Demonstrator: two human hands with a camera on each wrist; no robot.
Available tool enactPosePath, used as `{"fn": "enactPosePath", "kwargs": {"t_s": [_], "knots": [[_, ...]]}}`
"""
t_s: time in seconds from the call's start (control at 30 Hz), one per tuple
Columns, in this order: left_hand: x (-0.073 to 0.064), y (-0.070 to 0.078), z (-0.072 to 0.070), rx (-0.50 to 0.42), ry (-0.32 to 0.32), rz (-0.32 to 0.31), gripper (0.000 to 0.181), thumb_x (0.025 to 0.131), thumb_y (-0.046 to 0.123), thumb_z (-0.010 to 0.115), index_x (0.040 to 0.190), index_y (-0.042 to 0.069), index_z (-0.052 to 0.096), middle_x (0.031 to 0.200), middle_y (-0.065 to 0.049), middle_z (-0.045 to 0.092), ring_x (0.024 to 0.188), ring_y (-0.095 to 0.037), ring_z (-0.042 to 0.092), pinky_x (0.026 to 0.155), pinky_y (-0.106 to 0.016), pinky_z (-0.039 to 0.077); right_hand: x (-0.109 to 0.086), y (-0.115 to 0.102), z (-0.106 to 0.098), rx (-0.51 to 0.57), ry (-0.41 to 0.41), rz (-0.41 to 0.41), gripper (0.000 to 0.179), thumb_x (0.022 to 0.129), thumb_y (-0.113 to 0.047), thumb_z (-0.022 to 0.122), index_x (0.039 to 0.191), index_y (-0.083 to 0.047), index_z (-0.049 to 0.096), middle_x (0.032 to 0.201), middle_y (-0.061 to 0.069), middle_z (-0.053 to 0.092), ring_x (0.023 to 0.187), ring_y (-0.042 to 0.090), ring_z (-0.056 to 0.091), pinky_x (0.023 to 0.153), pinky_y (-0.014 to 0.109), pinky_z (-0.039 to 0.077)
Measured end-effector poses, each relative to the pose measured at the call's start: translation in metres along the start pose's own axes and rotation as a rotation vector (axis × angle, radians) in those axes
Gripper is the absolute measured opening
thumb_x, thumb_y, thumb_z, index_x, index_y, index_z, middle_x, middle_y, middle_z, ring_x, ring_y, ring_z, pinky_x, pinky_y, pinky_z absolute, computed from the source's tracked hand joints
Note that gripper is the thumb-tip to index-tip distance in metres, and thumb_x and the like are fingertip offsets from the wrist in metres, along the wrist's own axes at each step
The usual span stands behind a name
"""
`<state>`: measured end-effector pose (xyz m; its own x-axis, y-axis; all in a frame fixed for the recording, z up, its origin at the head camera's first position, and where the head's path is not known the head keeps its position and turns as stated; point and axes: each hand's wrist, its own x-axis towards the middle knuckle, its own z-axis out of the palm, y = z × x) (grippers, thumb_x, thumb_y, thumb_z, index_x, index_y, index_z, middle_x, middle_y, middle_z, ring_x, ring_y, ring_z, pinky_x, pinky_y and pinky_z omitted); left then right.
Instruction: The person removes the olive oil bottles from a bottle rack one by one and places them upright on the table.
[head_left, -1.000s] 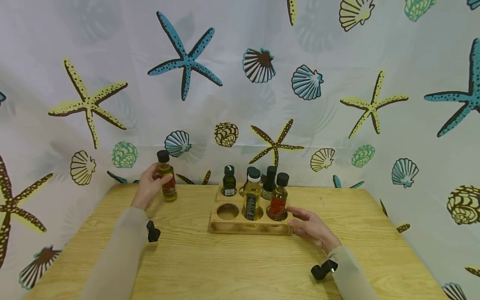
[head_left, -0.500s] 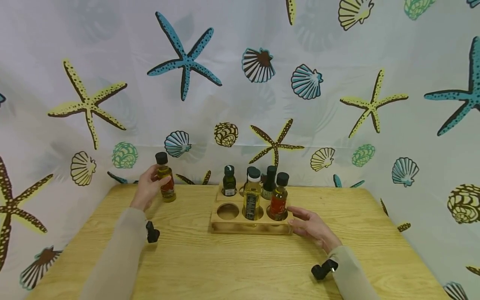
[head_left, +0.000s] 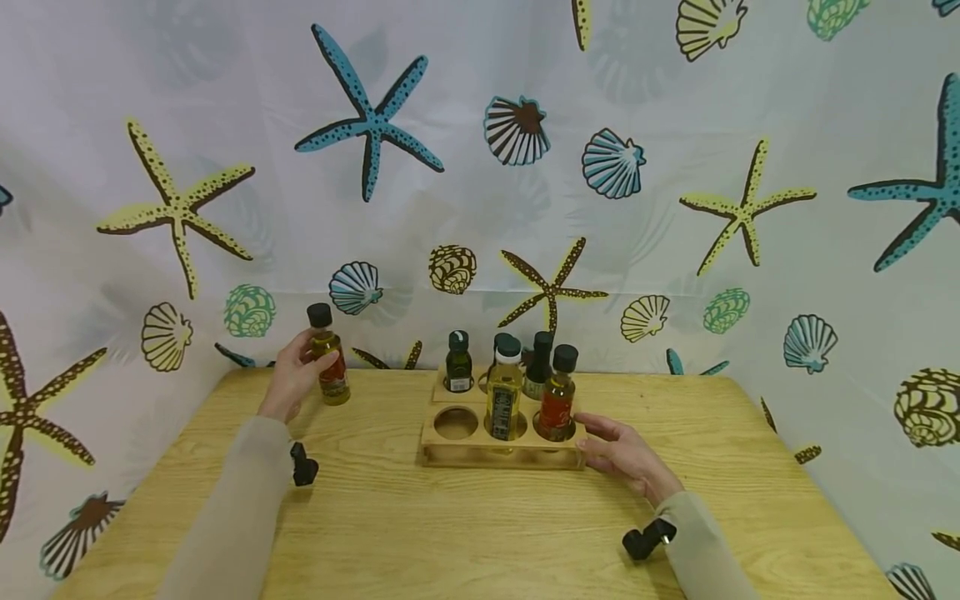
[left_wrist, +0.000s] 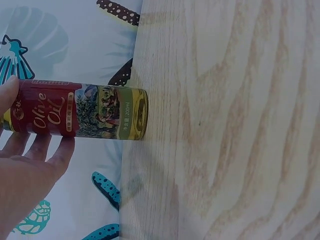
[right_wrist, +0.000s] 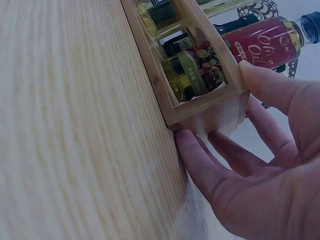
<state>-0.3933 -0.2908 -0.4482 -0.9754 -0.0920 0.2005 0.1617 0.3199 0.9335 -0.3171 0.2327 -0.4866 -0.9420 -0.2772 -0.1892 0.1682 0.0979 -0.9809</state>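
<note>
My left hand (head_left: pixel 291 379) grips an olive oil bottle (head_left: pixel 335 375) with a black cap and red label at the table's back left. The left wrist view shows its label (left_wrist: pixel 55 110) reading "Olive Oil"; the bottle's base is close to the tabletop. With thumb and fingers, my right hand (head_left: pixel 626 457) holds the right end of a two-tier wooden bottle rack (head_left: pixel 465 456). In the right wrist view the thumb lies at the rack's top edge and the fingertips at its end panel (right_wrist: pixel 210 117). A second red-labelled olive oil bottle (head_left: pixel 556 408) stands in the front right hole.
A yellow oil bottle (head_left: pixel 504 400) fills the front middle hole; the front left hole (head_left: pixel 456 423) holds no bottle. Dark bottles, including a green one (head_left: pixel 458 367), stand in the back tier. A printed curtain (head_left: pixel 480 208) hangs behind the wooden table (head_left: pixel 450 533).
My left hand has shifted the olive oil bottle slightly left, and its cap has dropped a little in view. The right hand and the rack stay where they were.
</note>
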Motion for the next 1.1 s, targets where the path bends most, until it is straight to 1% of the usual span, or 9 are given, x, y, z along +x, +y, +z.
{"fn": "enactPosePath", "kwargs": {"t_s": [0.17, 0.43, 0.63, 0.7, 0.8, 0.93, 1.0, 1.1], "knots": [[0.000, 0.000, 0.000, 0.003, -0.003, -0.007, 0.061, 0.101, 0.016, 0.055, 0.155, 0.013, 0.027, 0.155, -0.024, 0.033, 0.141, -0.047, 0.031, 0.112, -0.063, 0.029, 0.001, 0.000, 0.000, -0.002, 0.007, 0.003, 0.058, 0.096, -0.013, 0.063, 0.150, -0.009, 0.041, 0.159, 0.023, 0.023, 0.142, 0.038, 0.035, 0.100, 0.039, 0.050], [0.002, -0.002, 0.000, 0.006, 0.008, -0.004, 0.061, 0.101, 0.017, 0.056, 0.154, 0.011, 0.029, 0.153, -0.025, 0.034, 0.140, -0.046, 0.034, 0.111, -0.062, 0.031, 0.001, 0.000, 0.001, 0.024, 0.000, 0.005, 0.059, 0.096, -0.012, 0.063, 0.150, -0.007, 0.040, 0.159, 0.022, 0.021, 0.144, 0.039, 0.029, 0.103, 0.041, 0.048], [0.005, 0.002, -0.001, 0.006, 0.045, -0.052, 0.063, 0.099, 0.018, 0.059, 0.154, 0.012, 0.029, 0.151, -0.024, 0.039, 0.138, -0.042, 0.039, 0.111, -0.061, 0.032, 0.004, 0.002, 0.002, 0.021, 0.008, 0.011, 0.057, 0.097, -0.011, 0.061, 0.150, -0.009, 0.041, 0.160, 0.021, 0.022, 0.145, 0.038, 0.028, 0.106, 0.044, 0.045], [0.005, 0.004, -0.001, -0.002, 0.064, -0.070, 0.063, 0.099, 0.019, 0.060, 0.154, 0.013, 0.029, 0.152, -0.024, 0.038, 0.138, -0.042, 0.039, 0.111, -0.061, 0.032, 0.004, 0.002, 0.002, 0.021, 0.003, 0.011, 0.057, 0.097, -0.011, 0.061, 0.150, -0.009, 0.040, 0.160, 0.021, 0.021, 0.146, 0.038, 0.027, 0.107, 0.044, 0.045], [0.004, 0.007, 0.002, -0.018, 0.097, -0.087, 0.065, 0.098, 0.018, 0.061, 0.155, 0.012, 0.029, 0.154, -0.021, 0.035, 0.141, -0.040, 0.035, 0.113, -0.058, 0.030, 0.004, 0.002, 0.001, 0.025, 0.002, 0.011, 0.057, 0.098, -0.011, 0.060, 0.151, -0.009, 0.040, 0.161, 0.021, 0.020, 0.146, 0.038, 0.027, 0.106, 0.043, 0.045], [0.002, 0.013, 0.007, -0.048, 0.156, -0.114, 0.068, 0.097, 0.019, 0.063, 0.155, 0.012, 0.029, 0.157, -0.016, 0.033, 0.145, -0.034, 0.030, 0.117, -0.053, 0.028, 0.002, 0.003, -0.001, 0.023, 0.031, 0.012, 0.057, 0.097, -0.012, 0.062, 0.150, -0.010, 0.042, 0.160, 0.020, 0.022, 0.144, 0.038, 0.031, 0.103, 0.041, 0.048], [0.000, 0.015, 0.008, -0.070, 0.196, -0.127, 0.068, 0.096, 0.018, 0.064, 0.155, 0.014, 0.030, 0.157, -0.013, 0.035, 0.145, -0.032, 0.032, 0.117, -0.051, 0.029, 0.002, 0.003, -0.001, 0.017, 0.034, 0.010, 0.057, 0.096, -0.013, 0.064, 0.149, -0.010, 0.043, 0.159, 0.020, 0.024, 0.143, 0.037, 0.032, 0.102, 0.040, 0.049], [-0.003, 0.018, 0.008, -0.104, 0.256, -0.126, 0.067, 0.095, 0.017, 0.065, 0.154, 0.015, 0.034, 0.154, -0.012, 0.039, 0.142, -0.030, 0.035, 0.116, -0.049, 0.031, 0.003, 0.003, -0.001, 0.017, 0.022, 0.010, 0.059, 0.095, -0.014, 0.065, 0.149, -0.011, 0.043, 0.159, 0.020, 0.024, 0.144, 0.037, 0.031, 0.102, 0.039, 0.049]]}}
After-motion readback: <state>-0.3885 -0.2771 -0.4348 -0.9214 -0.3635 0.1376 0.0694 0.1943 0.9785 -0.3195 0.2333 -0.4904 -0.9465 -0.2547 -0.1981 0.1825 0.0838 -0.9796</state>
